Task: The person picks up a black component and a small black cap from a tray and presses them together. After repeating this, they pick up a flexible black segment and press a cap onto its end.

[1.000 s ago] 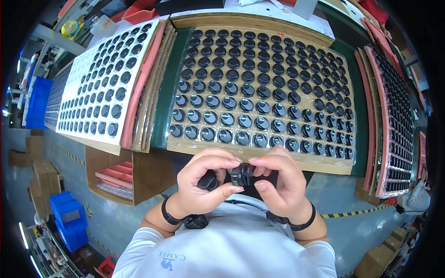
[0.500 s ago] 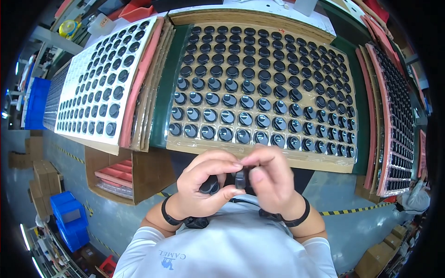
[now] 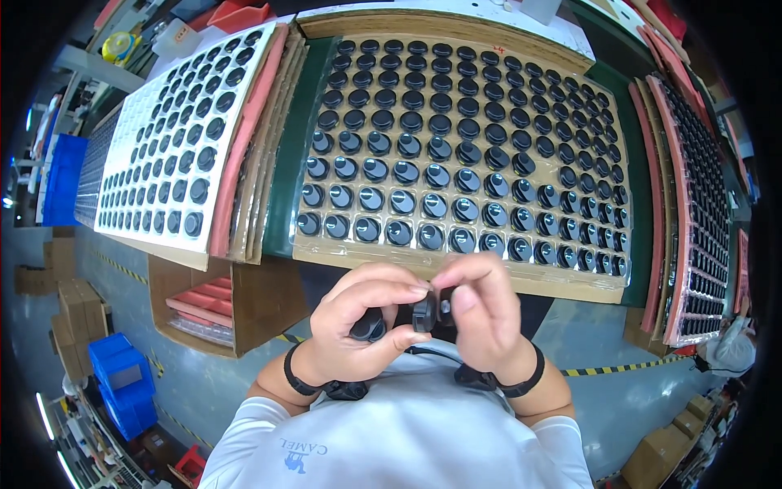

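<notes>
My left hand (image 3: 346, 314) pinches a black round cap-like part (image 3: 423, 315) on its edge between thumb and fingertips. A second black round part (image 3: 369, 325) is tucked in the palm of that hand. Close by on the right, my right hand (image 3: 484, 314) grips a small dark piece (image 3: 445, 308) between thumb and forefinger. That piece faces the round part, and its exact kind is too small to make out. Both hands are in front of my body, just below the near edge of a clear plastic tray (image 3: 562, 281) filled with rows of black round parts.
One pocket (image 3: 544, 173) in the tray holds no part. At left, a white tray (image 3: 122, 175) of black parts lies on stacked cardboard and pink sheets. Another loaded tray (image 3: 692, 220) stands at right. Below left is an open carton (image 3: 191, 314) with pink trays; blue bins (image 3: 122, 383) stand beyond.
My right hand has shifted slightly right, and its fingers have drawn away from the round part. The small dark piece in them now shows. My left hand stays nearly still.
</notes>
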Available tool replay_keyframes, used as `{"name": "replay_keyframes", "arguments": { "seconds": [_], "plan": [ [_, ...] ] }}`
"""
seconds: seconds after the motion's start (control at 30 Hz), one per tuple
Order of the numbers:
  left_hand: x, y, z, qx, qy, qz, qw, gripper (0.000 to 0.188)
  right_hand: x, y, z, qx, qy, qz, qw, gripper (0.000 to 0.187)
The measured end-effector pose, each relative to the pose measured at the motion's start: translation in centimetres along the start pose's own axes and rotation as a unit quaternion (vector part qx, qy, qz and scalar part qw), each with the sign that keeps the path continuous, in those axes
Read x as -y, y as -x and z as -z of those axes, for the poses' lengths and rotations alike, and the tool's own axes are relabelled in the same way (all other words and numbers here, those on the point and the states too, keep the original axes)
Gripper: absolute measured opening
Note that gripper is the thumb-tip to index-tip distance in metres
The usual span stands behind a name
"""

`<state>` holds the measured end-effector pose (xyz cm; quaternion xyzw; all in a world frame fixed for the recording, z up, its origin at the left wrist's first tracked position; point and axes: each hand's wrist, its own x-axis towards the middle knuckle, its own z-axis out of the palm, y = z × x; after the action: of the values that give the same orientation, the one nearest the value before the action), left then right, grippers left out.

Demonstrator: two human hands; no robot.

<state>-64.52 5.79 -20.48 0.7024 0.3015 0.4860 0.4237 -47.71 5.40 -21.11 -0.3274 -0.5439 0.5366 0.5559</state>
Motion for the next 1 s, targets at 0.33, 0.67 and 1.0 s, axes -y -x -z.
{"name": "replay_keyframes", "arguments": {
  "seconds": [0.33, 0.67, 1.0],
  "plan": [
    [0.2, 0.2, -0.3, -0.043, 0.151, 0.097, 0.983, 0.037, 0.2, -0.8, 0.6, 0.03, -0.191, -0.085, 0.977, 0.023],
    [-0.1, 0.4, -0.2, -0.064, 0.124, 0.116, 0.983, 0.042, 0.7, -0.5, 0.6, 0.026, -0.209, -0.031, 0.977, 0.027],
    [0.6, 0.5, 0.2, -0.056, 0.092, 0.048, 0.993, 0.038, 1.3, -0.7, 1.0, 0.089, 0.104, 0.025, 0.99, 0.034]
  ]
}}
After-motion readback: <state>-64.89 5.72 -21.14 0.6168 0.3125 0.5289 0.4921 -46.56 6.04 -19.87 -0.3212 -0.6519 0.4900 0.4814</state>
